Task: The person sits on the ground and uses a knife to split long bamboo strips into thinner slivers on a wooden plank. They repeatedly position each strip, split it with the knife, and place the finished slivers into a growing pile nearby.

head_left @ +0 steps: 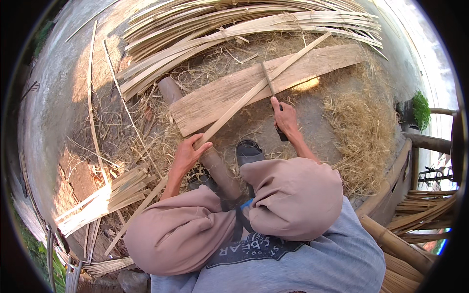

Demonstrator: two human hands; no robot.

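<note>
Your left hand [188, 155] clenched the long bamboo strip [254, 93], which ran from that grip up and rightward across the wooden plank [229, 93]. Your right hand [285, 118] grasped the knife [270, 88], its blade crossing the strip on the plank, well beyond your left grip.

No packages, labels, signs or screens are visible. The only printed item is a dark patch with pale lettering on the grey shirt [273, 263], at the lower centre of the view.
</note>
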